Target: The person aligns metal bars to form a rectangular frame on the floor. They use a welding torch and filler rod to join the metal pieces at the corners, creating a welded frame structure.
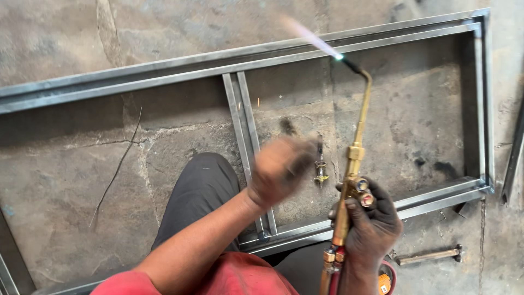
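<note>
My right hand [371, 226] grips the brass handle of a gas torch [355, 158]. Its thin neck points up and away, and a pale flame [311, 35] burns from the black tip over the far rail of a steel angle frame [164, 76] lying on the concrete floor. My left hand [281, 166] is blurred in motion above the frame's cross bar [243, 120], fingers curled; I cannot tell whether it holds anything. A small brass fitting [321, 172] lies on the floor between my two hands.
A hammer-like metal tool [431, 254] lies on the floor at lower right. A thin wire [117, 169] lies at left. Another steel bar [514, 155] runs along the right edge. My dark-trousered knee [199, 191] sits inside the frame.
</note>
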